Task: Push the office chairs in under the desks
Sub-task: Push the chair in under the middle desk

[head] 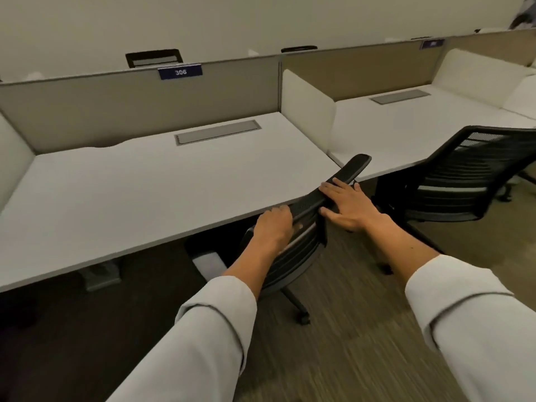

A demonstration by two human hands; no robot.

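Black mesh chair (pixel 301 227), back tilted against white worktop (pixel 130 184); left hand (pixel 274 224) curls over it, right hand (pixel 345 206) presses flat. Carpeted floor (pixel 362 329).

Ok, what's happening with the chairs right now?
Left hand and right hand on near chair backrest. Chair at desk edge. Second chair out. Nothing blocking.

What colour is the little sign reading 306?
Dark blue with white digits, on the number sign; head view.
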